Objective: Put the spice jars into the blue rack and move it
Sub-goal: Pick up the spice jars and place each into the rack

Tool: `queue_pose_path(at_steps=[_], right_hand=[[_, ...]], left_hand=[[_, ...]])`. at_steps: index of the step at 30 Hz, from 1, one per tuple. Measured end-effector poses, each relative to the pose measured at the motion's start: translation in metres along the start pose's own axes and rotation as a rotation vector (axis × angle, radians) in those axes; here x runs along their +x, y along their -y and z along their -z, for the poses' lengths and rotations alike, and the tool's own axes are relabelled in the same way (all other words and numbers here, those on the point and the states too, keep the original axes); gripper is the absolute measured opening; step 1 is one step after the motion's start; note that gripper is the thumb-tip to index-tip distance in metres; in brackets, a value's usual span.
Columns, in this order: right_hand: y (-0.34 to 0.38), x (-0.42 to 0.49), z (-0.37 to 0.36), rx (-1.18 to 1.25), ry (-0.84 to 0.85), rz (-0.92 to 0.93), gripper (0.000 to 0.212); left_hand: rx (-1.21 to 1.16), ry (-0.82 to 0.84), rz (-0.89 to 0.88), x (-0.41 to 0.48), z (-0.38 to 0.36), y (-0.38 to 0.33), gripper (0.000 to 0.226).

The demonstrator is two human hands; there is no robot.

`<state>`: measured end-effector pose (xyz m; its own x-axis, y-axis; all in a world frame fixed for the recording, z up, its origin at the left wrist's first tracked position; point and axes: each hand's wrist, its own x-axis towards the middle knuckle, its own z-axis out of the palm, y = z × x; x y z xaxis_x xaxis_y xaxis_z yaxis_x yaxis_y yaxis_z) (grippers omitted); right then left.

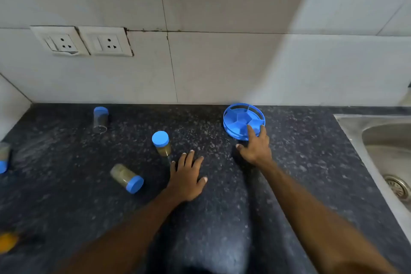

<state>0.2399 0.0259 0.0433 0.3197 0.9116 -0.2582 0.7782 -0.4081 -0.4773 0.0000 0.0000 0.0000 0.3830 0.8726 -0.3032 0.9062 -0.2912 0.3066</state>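
Observation:
A round blue rack (239, 118) with divided compartments sits on the dark speckled counter by the back wall. My right hand (255, 147) touches its near rim, fingers spread, index finger on the rack. My left hand (186, 178) lies flat and open on the counter, holding nothing. A blue-lidded spice jar (162, 143) stands upright just left of my left hand. A second jar (126, 178) lies on its side nearer me. A third jar (100, 119) stands lid up at the back left. Another jar (4, 158) sits lid down at the left edge.
A steel sink (387, 151) fills the right side, its rim close to the rack. A blurred orange object (7, 241) lies at the lower left. Two wall sockets (84, 41) sit on the tiled wall above the counter (222, 207).

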Motion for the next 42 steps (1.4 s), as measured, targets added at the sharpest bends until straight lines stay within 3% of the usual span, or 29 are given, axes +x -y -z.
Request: queue_pose_path(at_steps=[5,10,12,15,18,21,25,29,33,37,42], right_hand=[[0.010,-0.039,-0.013,-0.186,-0.134,0.095,0.049],[0.008,-0.080,-0.020,0.000,-0.324,0.059,0.042],[0.003,-0.071,-0.015,0.073,-0.371,-0.028,0.045],[-0.004,-0.051,-0.009,0.065,-0.263,-0.113,0.050],[0.000,-0.052,-0.013,0.098,-0.179,-0.124,0.042],[0.006,-0.063,-0.017,0.085,-0.154,-0.115,0.036],[0.009,-0.060,-0.028,0.193,-0.011,-0.004,0.041],[0.015,-0.057,-0.036,0.305,0.073,0.049,0.030],[0.016,-0.056,-0.048,0.340,0.078,0.027,0.010],[0.017,-0.059,-0.054,0.363,0.080,0.028,0.007],[0.020,-0.063,-0.056,0.386,0.071,0.008,0.004]], left_hand=[[0.017,-0.089,-0.035,-0.005,-0.009,0.008,0.070],[-0.046,-0.131,-0.044,-0.013,-0.006,0.010,0.063],[-0.072,-0.252,-0.032,-0.020,0.002,0.009,0.048],[-0.037,-0.556,-0.016,-0.029,0.018,0.009,0.030],[-0.034,-0.724,0.120,-0.026,0.040,0.017,0.050],[-0.144,-0.652,0.244,-0.009,0.061,0.037,0.071],[-0.373,-0.475,0.198,0.004,0.074,0.056,0.058],[-0.518,-0.630,0.253,-0.008,0.078,0.038,0.053],[-0.680,-0.782,0.077,-0.020,0.072,0.017,0.057],[-0.607,-0.634,-0.064,-0.026,0.066,0.000,0.049],[-0.425,-0.471,-0.066,-0.026,0.051,-0.005,0.056]])
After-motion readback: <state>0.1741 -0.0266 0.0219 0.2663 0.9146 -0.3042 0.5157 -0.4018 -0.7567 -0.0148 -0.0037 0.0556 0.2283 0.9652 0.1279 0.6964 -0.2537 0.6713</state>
